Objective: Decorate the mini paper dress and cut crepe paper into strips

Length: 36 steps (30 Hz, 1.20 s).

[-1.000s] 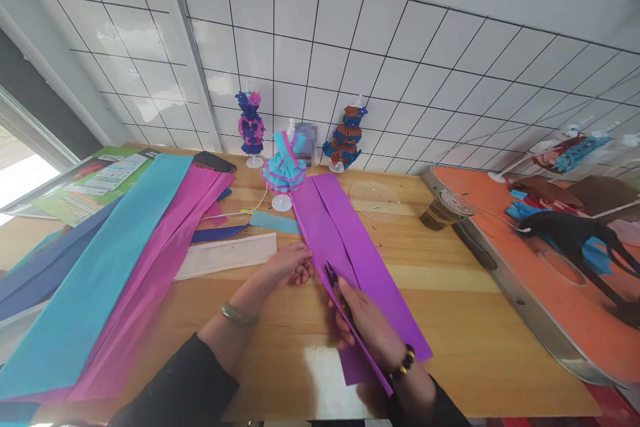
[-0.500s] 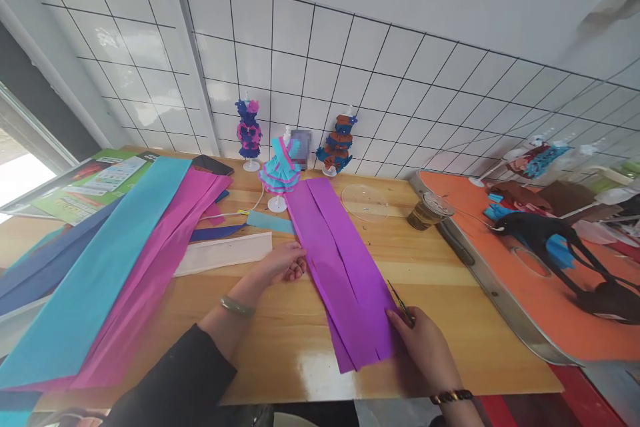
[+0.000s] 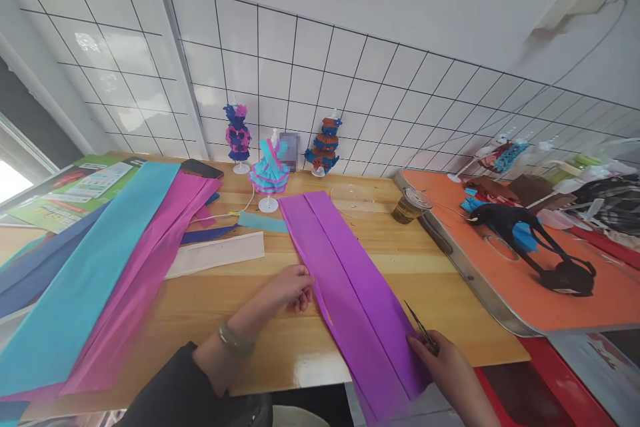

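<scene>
A long folded strip of purple crepe paper [image 3: 345,280] runs down the middle of the wooden table, its near end hanging past the front edge. My left hand [image 3: 296,288] has its fingers curled, with thumb and fingertips pinching the strip's left edge. On the other side, my right hand [image 3: 445,357] holds slim pointed scissors [image 3: 421,324], blades pointing up and left, while its thumb touches the paper's right edge. The scissors' handles are mostly hidden in the palm. A small dress form in a turquoise ruffled dress [image 3: 270,167] stands just beyond the strip's far end.
Turquoise [image 3: 100,267] and pink [image 3: 145,267] paper sheets lie at left, beside a white strip [image 3: 220,253]. Two more dressed forms [image 3: 238,137] [image 3: 324,147] stand by the tiled wall. A lidded cup [image 3: 411,207] and an orange tray [image 3: 505,287] holding a black strap-like item [image 3: 530,240] are at right.
The purple strip has slid nearer and now overhangs the table's front edge. The gap along its middle fold has closed. My right hand has moved down and right; the view has shifted slightly.
</scene>
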Tool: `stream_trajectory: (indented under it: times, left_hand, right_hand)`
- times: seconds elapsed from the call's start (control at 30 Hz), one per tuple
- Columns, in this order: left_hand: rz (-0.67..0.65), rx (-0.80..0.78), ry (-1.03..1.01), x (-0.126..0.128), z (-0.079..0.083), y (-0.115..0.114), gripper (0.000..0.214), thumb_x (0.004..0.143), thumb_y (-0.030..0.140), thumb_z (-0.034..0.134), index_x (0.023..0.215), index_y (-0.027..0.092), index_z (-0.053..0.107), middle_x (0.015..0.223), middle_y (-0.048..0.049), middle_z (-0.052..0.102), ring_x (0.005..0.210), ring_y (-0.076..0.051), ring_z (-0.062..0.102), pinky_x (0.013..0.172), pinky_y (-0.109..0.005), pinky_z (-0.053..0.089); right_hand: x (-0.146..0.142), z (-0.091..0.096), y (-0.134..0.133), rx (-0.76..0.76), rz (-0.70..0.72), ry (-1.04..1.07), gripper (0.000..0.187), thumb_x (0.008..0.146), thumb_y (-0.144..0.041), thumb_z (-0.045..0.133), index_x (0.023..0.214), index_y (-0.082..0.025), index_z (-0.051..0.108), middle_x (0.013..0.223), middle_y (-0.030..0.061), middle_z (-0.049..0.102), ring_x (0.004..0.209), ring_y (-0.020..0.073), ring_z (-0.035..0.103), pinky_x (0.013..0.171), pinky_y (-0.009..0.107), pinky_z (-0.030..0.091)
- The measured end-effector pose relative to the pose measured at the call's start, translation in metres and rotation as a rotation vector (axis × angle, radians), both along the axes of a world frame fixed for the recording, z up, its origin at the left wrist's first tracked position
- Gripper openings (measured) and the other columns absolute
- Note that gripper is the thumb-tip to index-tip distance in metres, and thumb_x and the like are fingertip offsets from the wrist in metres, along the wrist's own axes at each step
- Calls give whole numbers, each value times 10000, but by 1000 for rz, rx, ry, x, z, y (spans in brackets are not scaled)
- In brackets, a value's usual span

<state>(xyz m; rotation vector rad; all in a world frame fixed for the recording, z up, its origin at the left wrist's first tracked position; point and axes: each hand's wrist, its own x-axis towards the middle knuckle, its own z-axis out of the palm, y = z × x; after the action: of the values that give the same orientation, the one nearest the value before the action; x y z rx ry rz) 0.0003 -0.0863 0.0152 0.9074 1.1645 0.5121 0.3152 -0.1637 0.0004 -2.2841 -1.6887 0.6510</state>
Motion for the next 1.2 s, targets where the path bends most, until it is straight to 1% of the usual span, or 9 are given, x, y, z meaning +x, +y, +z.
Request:
stream_trajectory:
  times: [0.13,0.27,0.47,0.6,0.73,0.8,0.87,0.97,1.2]
  left_hand:
    - [-17,-11,-5,8,3,-21,160,755,299,513,722,181,410,494,41,553,323,-72,484,317,-153,275]
    - [-29,-31,1,9,5,-32,201,744,339,537,732,181,412,477,52,536,318,-70,473,324,-154,281]
    - [-59,-71,11,9,7,-42,209,734,349,535,734,185,404,484,47,547,322,-79,477,314,-163,274]
    - [-48,-91,-4,2,8,-39,237,700,360,570,757,176,433,525,40,571,333,-72,475,318,-170,277]
    - [61,-81,-58,-4,6,-25,267,709,410,545,723,172,425,550,33,568,352,-55,468,335,-171,275]
    - [66,-79,-53,-4,4,-17,253,717,402,530,718,172,424,549,34,564,359,-52,469,340,-167,270]
    - [36,-82,-35,-3,4,-10,245,706,388,545,707,168,437,540,30,568,355,-57,473,336,-169,266]
    - [-35,-80,-3,-2,5,-5,243,678,364,579,638,155,461,498,17,567,324,-65,461,324,-179,269]
    - [-92,-58,9,-10,4,-2,186,681,289,562,583,147,493,453,34,539,310,-56,452,318,-168,301]
  right_hand:
    - [11,-1,-14,22,-4,-10,305,726,-481,456,559,-226,456,519,26,594,562,206,589,533,263,391]
    - [20,-3,-26,-65,-1,1,316,716,-495,472,572,-216,495,534,33,613,572,213,601,542,269,399]
    - [18,8,-37,-86,-75,99,377,704,-529,512,822,-180,593,805,93,699,800,260,643,665,290,437]
    - [-9,23,-32,-74,-112,171,418,729,-526,503,934,-169,573,905,115,691,919,273,620,735,297,435]
    - [-55,34,-23,11,6,340,401,771,-540,470,906,-175,571,918,95,671,919,250,595,763,285,425]
    - [-79,36,-21,14,84,433,397,790,-567,440,814,-187,551,819,60,643,805,217,582,683,267,424]
    - [-100,38,-20,-3,104,509,417,822,-579,382,724,-190,498,670,14,548,646,164,518,589,252,399]
    - [-121,37,-17,-76,95,639,461,869,-570,283,720,-183,483,584,-32,395,541,114,403,505,232,347]
    - [-135,25,-7,-236,72,886,514,849,-621,273,768,-166,498,505,-72,342,398,64,343,368,183,290]
